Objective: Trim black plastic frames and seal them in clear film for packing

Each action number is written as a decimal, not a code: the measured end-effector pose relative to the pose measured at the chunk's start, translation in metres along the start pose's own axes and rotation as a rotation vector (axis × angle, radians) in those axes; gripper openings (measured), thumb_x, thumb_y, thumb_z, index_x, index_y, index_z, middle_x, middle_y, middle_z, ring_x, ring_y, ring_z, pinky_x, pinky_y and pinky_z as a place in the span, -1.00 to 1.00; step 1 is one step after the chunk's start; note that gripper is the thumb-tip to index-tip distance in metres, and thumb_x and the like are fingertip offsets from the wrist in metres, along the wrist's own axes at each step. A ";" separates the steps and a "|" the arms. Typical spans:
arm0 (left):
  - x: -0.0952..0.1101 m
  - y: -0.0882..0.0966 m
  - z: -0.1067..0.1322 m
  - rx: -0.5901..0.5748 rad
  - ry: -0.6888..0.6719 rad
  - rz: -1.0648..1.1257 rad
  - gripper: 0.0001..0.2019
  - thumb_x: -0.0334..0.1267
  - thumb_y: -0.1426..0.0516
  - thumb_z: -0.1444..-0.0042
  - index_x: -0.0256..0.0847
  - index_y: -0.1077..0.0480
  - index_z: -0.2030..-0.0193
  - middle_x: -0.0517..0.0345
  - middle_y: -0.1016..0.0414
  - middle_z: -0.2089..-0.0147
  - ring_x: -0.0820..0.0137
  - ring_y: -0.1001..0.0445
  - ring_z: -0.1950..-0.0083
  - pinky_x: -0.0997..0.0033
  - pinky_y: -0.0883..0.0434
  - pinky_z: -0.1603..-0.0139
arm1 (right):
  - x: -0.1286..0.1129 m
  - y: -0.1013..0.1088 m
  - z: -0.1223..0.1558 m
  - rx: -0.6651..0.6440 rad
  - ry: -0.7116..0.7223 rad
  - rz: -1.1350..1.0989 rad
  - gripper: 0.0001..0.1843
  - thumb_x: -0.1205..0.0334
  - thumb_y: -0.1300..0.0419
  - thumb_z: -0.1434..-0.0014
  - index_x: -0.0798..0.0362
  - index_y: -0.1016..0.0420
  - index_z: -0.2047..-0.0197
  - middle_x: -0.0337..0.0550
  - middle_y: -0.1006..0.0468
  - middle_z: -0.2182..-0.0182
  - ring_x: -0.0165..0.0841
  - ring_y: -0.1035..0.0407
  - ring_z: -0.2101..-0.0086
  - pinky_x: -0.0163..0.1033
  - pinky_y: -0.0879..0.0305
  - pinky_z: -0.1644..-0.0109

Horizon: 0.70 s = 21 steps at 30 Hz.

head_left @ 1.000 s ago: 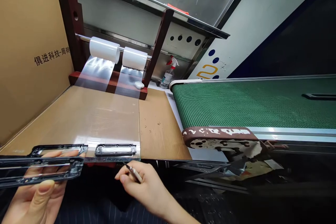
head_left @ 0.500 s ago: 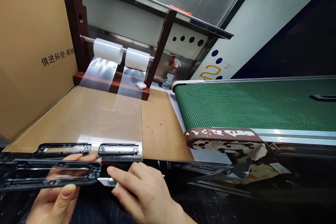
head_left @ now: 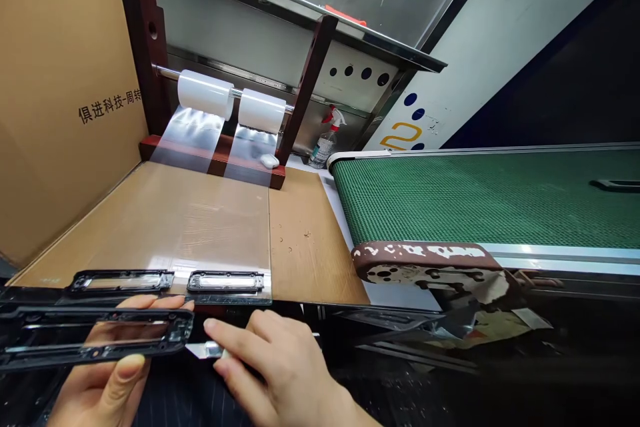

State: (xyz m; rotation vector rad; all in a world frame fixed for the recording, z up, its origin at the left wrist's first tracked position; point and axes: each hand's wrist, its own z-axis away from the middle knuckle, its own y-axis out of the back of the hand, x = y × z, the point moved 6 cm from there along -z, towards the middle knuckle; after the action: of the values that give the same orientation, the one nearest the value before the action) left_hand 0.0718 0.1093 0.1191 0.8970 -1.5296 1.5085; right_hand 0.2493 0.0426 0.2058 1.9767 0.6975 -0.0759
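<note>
Notably, the left hand (head_left: 103, 373) has a firm edge grip on a black moulded frame (head_left: 95, 332); the right hand (head_left: 280, 367) grips a craft knife (head_left: 203, 349), its blade safely clear of the frame.

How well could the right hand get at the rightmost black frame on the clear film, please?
Probably well: the right hand sits just below that frame with nothing between, though the utility knife it holds may hamper it.
</note>
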 end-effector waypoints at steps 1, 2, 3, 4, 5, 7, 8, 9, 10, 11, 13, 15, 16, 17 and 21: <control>0.001 0.000 0.000 0.000 -0.003 -0.008 -0.64 -0.06 -0.32 -0.01 0.10 -0.46 0.02 0.41 -0.66 0.05 0.27 -0.56 -0.08 0.49 -0.45 -0.13 | 0.000 0.001 0.000 0.004 -0.002 0.004 -0.58 0.04 0.09 -0.41 -0.02 -0.52 -0.06 -0.24 -0.44 0.52 -0.41 -0.30 0.56 -0.32 -0.15 0.53; 0.001 0.000 0.001 0.000 -0.006 -0.018 -0.64 -0.05 -0.32 -0.01 0.11 -0.46 0.02 0.42 -0.66 0.05 0.27 -0.55 -0.08 0.49 -0.45 -0.13 | 0.000 0.001 0.000 0.006 -0.003 0.008 -0.58 0.04 0.08 -0.41 -0.02 -0.52 -0.06 -0.24 -0.44 0.53 -0.41 -0.30 0.56 -0.32 -0.14 0.54; 0.001 0.000 0.001 0.001 -0.003 -0.028 -0.64 -0.05 -0.32 -0.01 0.11 -0.46 0.02 0.42 -0.65 0.05 0.27 -0.55 -0.09 0.49 -0.44 -0.14 | 0.000 0.001 0.000 0.005 -0.004 0.011 -0.59 0.04 0.08 -0.40 -0.03 -0.52 -0.06 -0.24 -0.44 0.53 -0.41 -0.29 0.56 -0.32 -0.14 0.53; 0.001 0.001 0.002 0.004 -0.002 -0.032 -0.64 -0.04 -0.32 -0.01 0.11 -0.46 0.02 0.41 -0.65 0.04 0.28 -0.55 -0.09 0.51 -0.44 -0.14 | 0.001 0.001 0.000 0.005 -0.004 0.013 -0.59 0.04 0.07 -0.40 -0.03 -0.52 -0.06 -0.24 -0.43 0.53 -0.41 -0.29 0.56 -0.32 -0.14 0.53; 0.000 0.002 0.002 0.008 -0.004 -0.031 -0.62 -0.03 -0.32 0.00 0.11 -0.46 0.02 0.41 -0.65 0.04 0.28 -0.55 -0.08 0.51 -0.44 -0.13 | 0.001 0.000 0.000 0.003 -0.003 0.013 -0.59 0.04 0.07 -0.40 -0.03 -0.52 -0.06 -0.25 -0.43 0.53 -0.41 -0.29 0.56 -0.32 -0.13 0.53; -0.001 0.004 0.002 0.018 -0.012 -0.020 -0.60 -0.02 -0.34 0.02 0.11 -0.46 0.01 0.39 -0.66 0.05 0.28 -0.57 -0.05 0.52 -0.47 -0.11 | 0.000 0.000 0.000 -0.003 0.000 0.008 -0.59 0.03 0.07 -0.40 -0.04 -0.52 -0.06 -0.25 -0.42 0.53 -0.41 -0.29 0.56 -0.32 -0.12 0.54; -0.002 0.005 0.003 0.026 -0.023 -0.016 -0.60 -0.02 -0.34 0.02 0.10 -0.47 0.02 0.37 -0.66 0.07 0.28 -0.58 -0.04 0.51 -0.48 -0.09 | 0.000 0.000 0.000 -0.001 -0.001 0.006 -0.59 0.03 0.08 -0.40 -0.04 -0.52 -0.05 -0.25 -0.42 0.54 -0.41 -0.28 0.56 -0.32 -0.12 0.54; -0.002 0.006 0.003 0.033 -0.031 -0.011 -0.60 -0.02 -0.34 0.03 0.09 -0.47 0.02 0.36 -0.67 0.07 0.27 -0.58 -0.03 0.50 -0.48 -0.09 | 0.000 0.000 0.000 0.004 -0.002 0.004 -0.58 0.03 0.08 -0.41 -0.04 -0.52 -0.05 -0.25 -0.41 0.54 -0.41 -0.28 0.57 -0.32 -0.11 0.54; -0.002 0.007 0.004 0.039 -0.045 -0.008 -0.60 -0.01 -0.35 0.04 0.09 -0.48 0.03 0.35 -0.67 0.08 0.27 -0.59 -0.01 0.51 -0.49 -0.08 | 0.000 0.000 -0.001 0.008 -0.001 0.003 -0.58 0.02 0.09 -0.41 -0.03 -0.53 -0.05 -0.26 -0.41 0.54 -0.42 -0.28 0.57 -0.32 -0.11 0.54; -0.002 0.008 0.005 0.045 -0.051 -0.004 -0.60 -0.01 -0.35 0.04 0.09 -0.48 0.03 0.35 -0.67 0.09 0.28 -0.60 0.00 0.51 -0.48 -0.08 | 0.000 0.001 -0.001 0.012 0.000 0.002 -0.57 0.02 0.10 -0.41 -0.03 -0.53 -0.04 -0.26 -0.41 0.54 -0.42 -0.28 0.58 -0.32 -0.11 0.54; -0.002 0.006 0.006 0.048 -0.049 0.015 -0.62 -0.01 -0.35 0.03 0.09 -0.49 0.05 0.36 -0.67 0.10 0.30 -0.60 0.01 0.52 -0.48 -0.08 | 0.000 0.003 -0.002 0.017 0.008 0.000 -0.56 0.01 0.11 -0.42 -0.04 -0.54 -0.03 -0.26 -0.41 0.55 -0.42 -0.28 0.58 -0.31 -0.10 0.55; -0.001 0.001 0.008 0.047 -0.040 0.031 -0.64 -0.03 -0.36 0.04 0.09 -0.49 0.07 0.36 -0.68 0.12 0.29 -0.61 0.03 0.50 -0.51 -0.05 | 0.001 0.004 -0.003 0.004 0.016 -0.007 -0.56 0.00 0.11 -0.42 -0.04 -0.54 -0.02 -0.26 -0.43 0.54 -0.42 -0.28 0.58 -0.32 -0.10 0.55; 0.000 -0.003 0.010 0.052 -0.035 0.038 -0.64 -0.03 -0.36 0.05 0.09 -0.49 0.08 0.36 -0.68 0.13 0.29 -0.61 0.03 0.50 -0.51 -0.04 | 0.002 0.003 -0.002 -0.006 0.021 -0.015 -0.56 0.00 0.11 -0.42 -0.04 -0.54 -0.02 -0.26 -0.44 0.54 -0.42 -0.29 0.57 -0.32 -0.12 0.55; 0.001 -0.006 0.011 0.060 -0.025 0.047 -0.63 -0.03 -0.37 0.06 0.09 -0.49 0.08 0.37 -0.68 0.13 0.30 -0.61 0.04 0.50 -0.52 -0.04 | 0.004 0.002 -0.002 -0.018 0.027 -0.027 -0.57 0.01 0.10 -0.42 -0.04 -0.53 -0.03 -0.25 -0.46 0.52 -0.42 -0.30 0.56 -0.33 -0.14 0.54; 0.006 -0.015 0.015 0.120 -0.017 0.024 -0.59 0.05 -0.37 0.09 0.08 -0.49 0.08 0.37 -0.68 0.13 0.30 -0.61 0.05 0.47 -0.48 -0.10 | 0.012 -0.003 0.002 -0.015 -0.034 -0.186 -0.60 -0.08 -0.08 -0.30 -0.01 -0.51 -0.02 -0.23 -0.59 0.44 -0.42 -0.42 0.49 -0.36 -0.30 0.41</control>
State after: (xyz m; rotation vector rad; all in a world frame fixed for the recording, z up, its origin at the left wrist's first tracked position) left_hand 0.0821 0.0942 0.1311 0.9650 -1.4793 1.6282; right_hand 0.2586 0.0472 0.1985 1.8881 0.8554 -0.2152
